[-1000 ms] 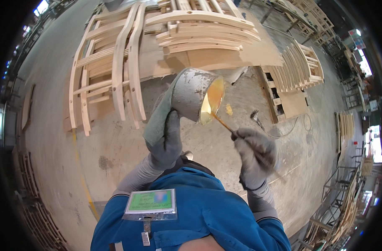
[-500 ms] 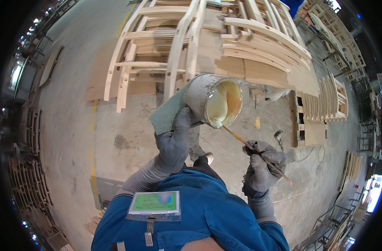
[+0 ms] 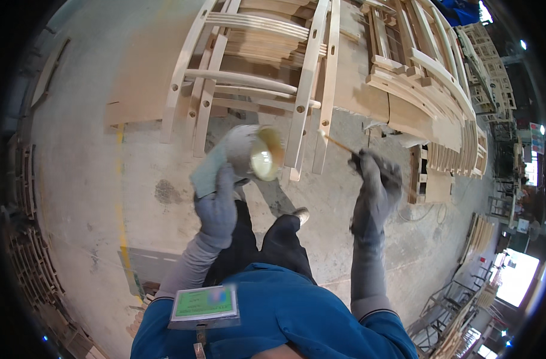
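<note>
My left hand [image 3: 218, 206], in a grey glove, holds a grey pot of pale glue [image 3: 253, 154] together with a greenish cloth [image 3: 207, 173]; the pot is tilted, its mouth facing right. My right hand [image 3: 374, 188], also gloved, grips a thin wooden stick or brush [image 3: 340, 144] that points up-left toward the legs of a bare wooden chair frame [image 3: 303, 90]. The frame lies just in front of me, its drilled legs next to the pot. The stick's tip is clear of the pot.
More unfinished chair frames [image 3: 428, 78] are stacked on the right, and flat wooden boards [image 3: 147, 78] lie under the near frame. A concrete floor [image 3: 81, 179] with a yellow line [image 3: 124, 215] spreads to the left. Racks of wooden parts [image 3: 27, 251] line the left rim.
My right hand has lifted the stick out of the pot and swung it right and up toward the chair frame. The pot has moved lower-left of the frame's legs as my head tilted.
</note>
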Tool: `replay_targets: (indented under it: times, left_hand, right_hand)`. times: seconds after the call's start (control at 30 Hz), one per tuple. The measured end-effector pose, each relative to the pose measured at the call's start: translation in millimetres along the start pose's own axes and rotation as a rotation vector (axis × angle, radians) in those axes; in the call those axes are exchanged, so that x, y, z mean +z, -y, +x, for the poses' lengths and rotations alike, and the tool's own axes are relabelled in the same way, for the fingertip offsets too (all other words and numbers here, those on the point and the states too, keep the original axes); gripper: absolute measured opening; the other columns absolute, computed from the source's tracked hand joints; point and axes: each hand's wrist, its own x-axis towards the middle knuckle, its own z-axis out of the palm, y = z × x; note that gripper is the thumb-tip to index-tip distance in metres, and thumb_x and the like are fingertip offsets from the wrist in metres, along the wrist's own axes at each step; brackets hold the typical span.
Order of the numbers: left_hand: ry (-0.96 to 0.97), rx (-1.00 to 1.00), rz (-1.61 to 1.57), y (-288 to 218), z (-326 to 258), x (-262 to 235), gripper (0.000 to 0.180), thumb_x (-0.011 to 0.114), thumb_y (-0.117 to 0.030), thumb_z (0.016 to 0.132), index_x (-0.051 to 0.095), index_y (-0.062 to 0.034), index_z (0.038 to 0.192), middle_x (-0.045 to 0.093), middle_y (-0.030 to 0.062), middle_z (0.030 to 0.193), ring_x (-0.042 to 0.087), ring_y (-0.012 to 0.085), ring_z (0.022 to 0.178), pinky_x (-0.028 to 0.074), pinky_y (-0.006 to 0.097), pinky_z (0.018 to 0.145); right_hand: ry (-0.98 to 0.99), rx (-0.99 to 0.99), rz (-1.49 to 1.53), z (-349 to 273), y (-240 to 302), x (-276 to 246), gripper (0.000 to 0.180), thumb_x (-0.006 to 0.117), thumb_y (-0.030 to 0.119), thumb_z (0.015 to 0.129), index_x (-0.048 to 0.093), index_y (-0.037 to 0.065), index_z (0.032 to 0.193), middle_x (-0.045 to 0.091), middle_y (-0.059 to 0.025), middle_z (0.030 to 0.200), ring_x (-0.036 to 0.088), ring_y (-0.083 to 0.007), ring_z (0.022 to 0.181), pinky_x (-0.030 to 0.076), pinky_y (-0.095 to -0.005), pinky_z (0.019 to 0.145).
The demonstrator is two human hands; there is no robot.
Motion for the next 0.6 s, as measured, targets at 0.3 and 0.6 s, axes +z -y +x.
replay_targets:
  times: [0.3,0.6]
  left_hand:
    - [-0.132,-0.114,0.026,21,43,-82,0.029,0.049,-0.01,0.092,0.049,0.0048,0.118,0.056,0.0129,0.109,0.061,0.0174,0.089,0.058,0.03,0.072]
    - [-0.077,-0.14,0.055,27,58,-104,0.032,0.044,-0.011,0.094,0.044,0.0054,0.121,0.053,0.015,0.112,0.06,0.02,0.092,0.058,0.033,0.073]
  right_hand:
    - [0.179,-0.052,-0.217,83,-102,52,0.012,0.064,0.005,0.083,0.058,-0.004,0.089,0.063,-0.0083,0.08,0.058,-0.0108,0.073,0.049,-0.0237,0.067]
    - [0.11,0.003,-0.248,104,-130,65,0.012,0.065,0.008,0.083,0.058,-0.001,0.083,0.063,-0.006,0.074,0.058,-0.0096,0.067,0.047,-0.0221,0.061]
